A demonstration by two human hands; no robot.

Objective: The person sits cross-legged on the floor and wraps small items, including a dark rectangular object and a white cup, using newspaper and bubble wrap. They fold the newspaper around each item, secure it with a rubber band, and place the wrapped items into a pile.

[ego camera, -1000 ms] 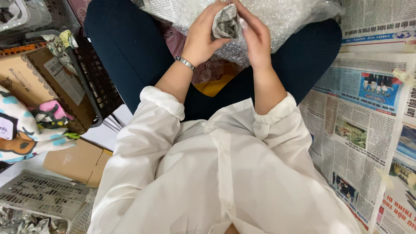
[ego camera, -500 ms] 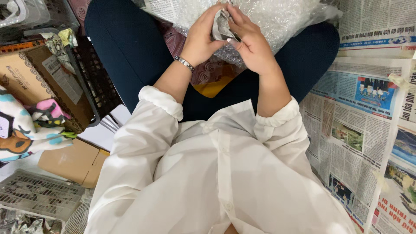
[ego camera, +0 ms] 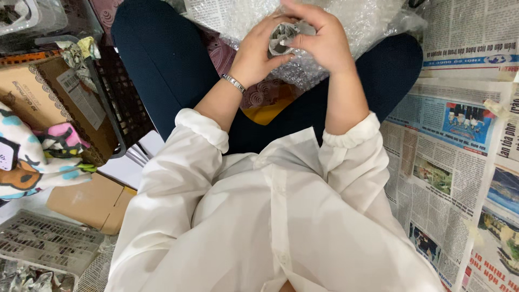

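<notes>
Item: small newspaper-wrapped bundle (ego camera: 282,40), at 12 o'clock over my lap. My left hand (ego camera: 258,54) and right hand (ego camera: 320,38) both clasp it. Beneath: bubble wrap (ego camera: 357,21). Newspaper sheets (ego camera: 459,140) at 3 o'clock; black crate (ego camera: 121,105) at 9.

Black crate (ego camera: 116,103) crowds left — newspaper (ego camera: 459,162) right lies flat.

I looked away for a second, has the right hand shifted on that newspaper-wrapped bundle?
Yes. The right hand has slid left across the top of the newspaper-wrapped bundle, toward the left hand, judged against the bubble wrap behind it.
</notes>
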